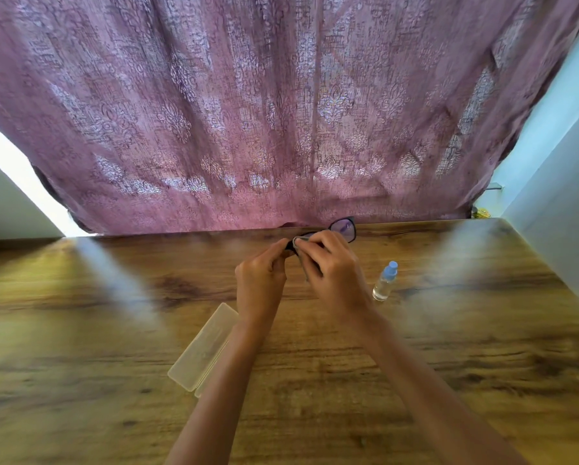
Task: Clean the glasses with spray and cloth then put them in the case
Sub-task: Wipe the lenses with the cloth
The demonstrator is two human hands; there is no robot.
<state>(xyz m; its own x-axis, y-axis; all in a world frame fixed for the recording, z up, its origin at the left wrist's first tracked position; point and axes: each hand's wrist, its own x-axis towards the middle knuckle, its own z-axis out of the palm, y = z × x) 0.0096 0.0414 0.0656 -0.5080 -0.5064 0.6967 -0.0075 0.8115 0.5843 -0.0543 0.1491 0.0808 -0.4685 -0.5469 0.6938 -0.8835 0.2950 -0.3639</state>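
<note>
Pink curtain [281, 112] fills top. Wood table [80, 330] below. Case [204, 347] lower middle, waiting. Left hand [259, 283] pinches glasses [343, 228] steady, middle of frame; right hand [331, 266] closed on cloth [298, 241], rubbing lens. Spray bottle [384, 280] stands right, in easy reach.

Left hand [259, 280] grips black-framed glasses [343, 228] above wood-grain desk [80, 330]. Right hand [331, 270] presses grey cloth [298, 241] on lens. Clear spray bottle [384, 281] upright nearby.
</note>
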